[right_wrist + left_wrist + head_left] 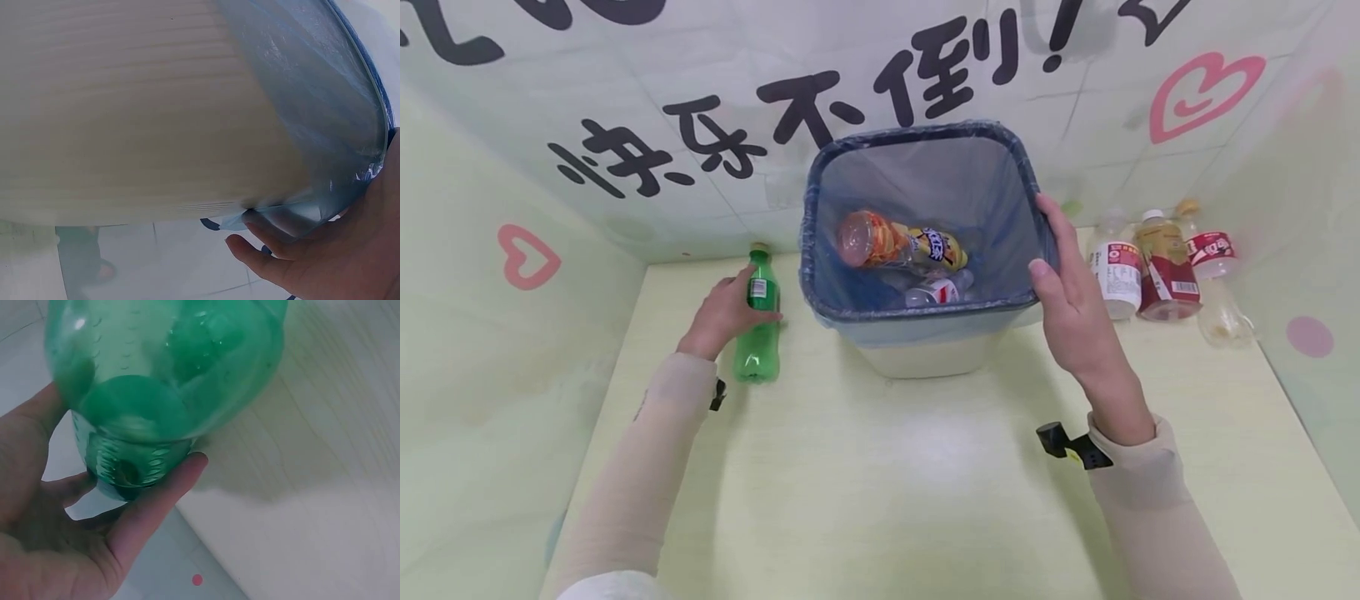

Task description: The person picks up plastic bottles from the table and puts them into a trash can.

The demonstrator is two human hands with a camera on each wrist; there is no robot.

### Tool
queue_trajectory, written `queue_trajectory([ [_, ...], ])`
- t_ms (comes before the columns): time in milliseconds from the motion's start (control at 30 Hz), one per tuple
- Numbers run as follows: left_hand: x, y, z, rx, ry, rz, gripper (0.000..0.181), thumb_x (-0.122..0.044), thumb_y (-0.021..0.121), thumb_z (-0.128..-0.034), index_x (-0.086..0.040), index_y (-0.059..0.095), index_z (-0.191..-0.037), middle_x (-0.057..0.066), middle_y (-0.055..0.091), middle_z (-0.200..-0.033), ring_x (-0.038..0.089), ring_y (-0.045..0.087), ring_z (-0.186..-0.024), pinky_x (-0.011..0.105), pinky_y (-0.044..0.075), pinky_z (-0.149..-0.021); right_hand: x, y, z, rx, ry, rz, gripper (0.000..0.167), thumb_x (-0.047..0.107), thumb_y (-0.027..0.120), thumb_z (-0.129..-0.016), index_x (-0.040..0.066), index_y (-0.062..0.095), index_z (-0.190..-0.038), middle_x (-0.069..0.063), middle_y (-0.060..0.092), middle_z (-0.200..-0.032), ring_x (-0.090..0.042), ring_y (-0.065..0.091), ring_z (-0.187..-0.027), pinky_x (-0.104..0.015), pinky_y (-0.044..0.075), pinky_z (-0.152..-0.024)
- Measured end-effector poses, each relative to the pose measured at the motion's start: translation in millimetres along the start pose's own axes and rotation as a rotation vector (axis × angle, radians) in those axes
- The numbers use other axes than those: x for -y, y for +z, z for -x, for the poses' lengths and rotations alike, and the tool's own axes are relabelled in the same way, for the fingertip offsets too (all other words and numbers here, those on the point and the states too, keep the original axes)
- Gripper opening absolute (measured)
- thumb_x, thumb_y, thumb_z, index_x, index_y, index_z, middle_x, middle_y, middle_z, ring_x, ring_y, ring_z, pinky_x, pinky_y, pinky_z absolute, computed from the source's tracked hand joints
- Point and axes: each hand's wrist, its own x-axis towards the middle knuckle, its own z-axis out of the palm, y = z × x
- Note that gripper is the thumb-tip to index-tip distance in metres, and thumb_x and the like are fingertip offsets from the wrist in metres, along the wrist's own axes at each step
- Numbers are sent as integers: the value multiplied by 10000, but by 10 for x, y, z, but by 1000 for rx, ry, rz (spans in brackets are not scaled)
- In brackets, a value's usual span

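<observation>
A green plastic bottle stands on the table at the left. My left hand holds it from its left side, the thumb across the front and the fingers curving behind; the left wrist view shows the green bottle between thumb and fingers. A pale trash bin lined with a blue bag stands in the middle. My right hand grips its right rim, the thumb over the edge. From the right wrist, the hand shows against the bagged rim, its contact partly hidden.
Inside the bin lie an orange-labelled bottle, a yellow-labelled bottle and a clear bottle. At the back right are a white-labelled bottle, a dark red-labelled bottle and a red-labelled bottle. Printed sheeting encloses the table.
</observation>
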Motion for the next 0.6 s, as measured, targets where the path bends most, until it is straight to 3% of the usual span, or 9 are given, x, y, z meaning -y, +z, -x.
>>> queue_trajectory([
  [300, -35, 14, -31, 50, -34, 5, 1096, -396, 755, -870, -178, -26, -1607, 386, 364, -1423, 518, 456, -1204, 645, 415, -970, -9, -7, 3, -5, 0, -7, 563, 246, 385, -1047, 186, 232, -1586, 36, 224, -1626, -127, 185, -1482, -359, 133, -1207],
  [600, 14, -38, 41, 62, -38, -10, 1057, -382, 750, -866, -207, 23, -1613, 361, 397, -1398, 486, 499, -1125, 621, 464, -877, -19, -6, -8, -4, 5, 9, 555, 250, 388, -1049, 210, 242, -1583, 39, 244, -1619, -139, 221, -1471, -386, 158, -1203],
])
